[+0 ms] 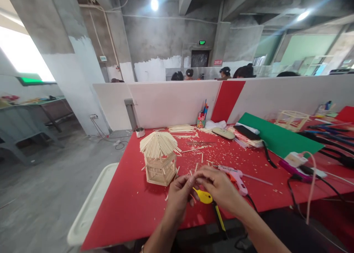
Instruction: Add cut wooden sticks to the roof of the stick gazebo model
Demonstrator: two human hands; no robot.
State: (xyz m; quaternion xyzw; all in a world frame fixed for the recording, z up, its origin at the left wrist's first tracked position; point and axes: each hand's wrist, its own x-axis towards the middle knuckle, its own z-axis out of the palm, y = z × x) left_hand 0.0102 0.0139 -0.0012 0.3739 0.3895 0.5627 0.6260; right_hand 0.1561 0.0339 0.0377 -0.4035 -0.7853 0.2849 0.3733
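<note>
My left hand [179, 194] and my right hand [217, 183] meet at the fingertips above the red table. Both are closed in a pinch; whatever lies between the fingers is too small or hidden to make out. Just left of them stands a small pavilion model [160, 164] built of thin wooden sticks, with a sloped stick roof. Under my right hand lies a yellow-handled tool [204, 196], partly covered. A black and yellow tool [219, 218] reaches over the table's front edge. To the right rests a pink glue gun [235, 177] with a glue stick in its back.
Loose sticks [181, 128] and wood scraps lie at the back. A pen holder [201, 120], a roll of tape [140, 132], an oval case [223, 133] and a green board [279, 137] are on the table. A power strip [295, 170] with cables lies right. People sit behind the white partition [171, 101].
</note>
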